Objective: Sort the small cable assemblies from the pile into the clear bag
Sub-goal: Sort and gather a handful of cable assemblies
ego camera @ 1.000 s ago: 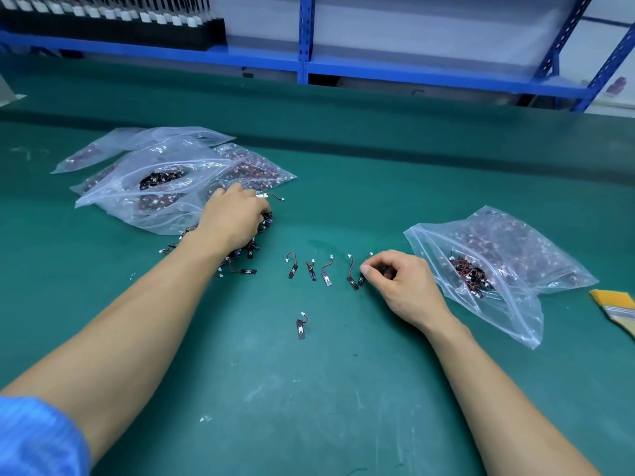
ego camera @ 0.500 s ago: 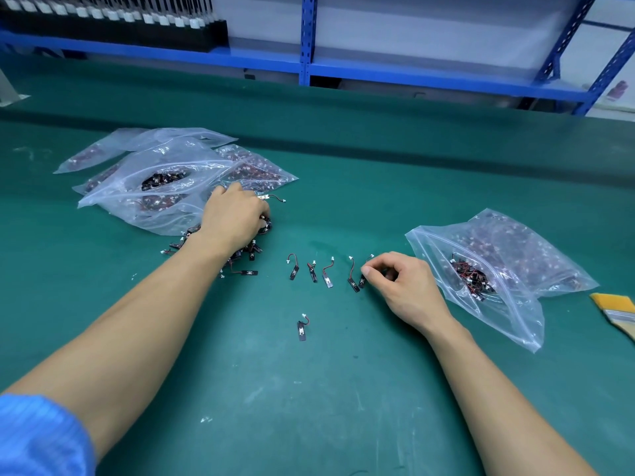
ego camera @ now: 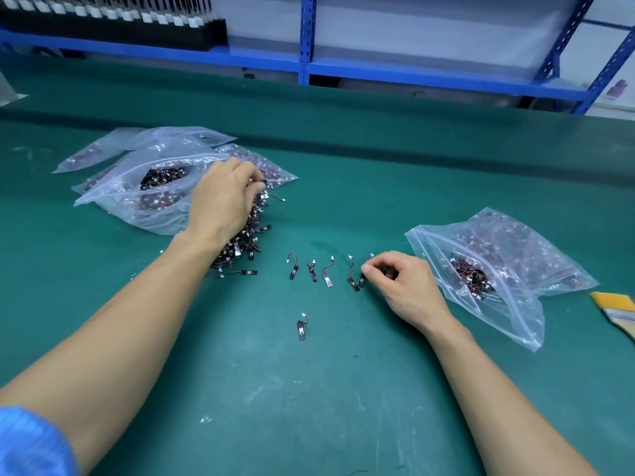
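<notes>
Left hand (ego camera: 223, 197) lifts off pile (ego camera: 245, 243), fingers curled round clump of cable assemblies (ego camera: 257, 214); right hand (ego camera: 403, 286) fingers pinch row's end assembly (ego camera: 360, 282), clear bag (ego camera: 508, 314) next.

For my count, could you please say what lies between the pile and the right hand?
A row of loose cable assemblies lies there on the green mat, seen in the head view.

The desk (ego camera: 343, 389) wears a matt green mat, scuffed with pale scratches. The clear bag (ego camera: 512, 314) on the right and the bags (ego camera: 161, 219) on the left are thin, glossy, crinkled plastic. The cable assemblies (ego camera: 327, 280) join matt black strips to red-sheathed wire and white plastic plugs. The far shelf (ego camera: 378, 68) looks like blue painted metal. The sleeve (ego camera: 27, 441) is blue cloth.
</notes>
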`<action>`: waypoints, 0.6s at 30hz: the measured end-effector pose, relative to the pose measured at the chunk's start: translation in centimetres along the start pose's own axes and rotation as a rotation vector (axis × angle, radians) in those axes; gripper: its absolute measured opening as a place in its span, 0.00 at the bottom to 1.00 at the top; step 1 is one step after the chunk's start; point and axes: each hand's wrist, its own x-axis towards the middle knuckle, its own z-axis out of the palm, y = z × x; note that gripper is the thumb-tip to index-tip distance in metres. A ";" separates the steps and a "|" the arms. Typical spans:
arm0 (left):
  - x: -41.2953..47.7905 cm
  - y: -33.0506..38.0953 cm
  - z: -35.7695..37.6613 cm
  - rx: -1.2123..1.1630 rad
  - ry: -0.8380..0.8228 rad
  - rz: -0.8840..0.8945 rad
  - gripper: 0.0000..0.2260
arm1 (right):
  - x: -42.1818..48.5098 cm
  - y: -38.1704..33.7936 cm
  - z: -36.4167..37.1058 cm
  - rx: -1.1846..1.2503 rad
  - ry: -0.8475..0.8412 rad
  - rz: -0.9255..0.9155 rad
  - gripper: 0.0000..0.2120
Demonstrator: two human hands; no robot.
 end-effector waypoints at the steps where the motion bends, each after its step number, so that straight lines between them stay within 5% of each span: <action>1: 0.0 0.2 -0.2 -0.042 0.013 -0.020 0.07 | 0.0 0.0 0.0 0.000 0.000 0.000 0.08; 7: -1.3 3.2 -2.2 -0.367 0.055 -0.069 0.03 | 0.1 0.3 0.0 0.015 0.003 0.005 0.08; 12: -4.0 6.6 -3.4 -0.668 -0.091 -0.114 0.04 | 0.1 0.4 0.1 0.046 0.010 0.002 0.08; 18: -8.1 9.9 -2.8 -0.663 -0.355 0.191 0.03 | 0.2 0.4 0.1 0.036 0.009 0.011 0.06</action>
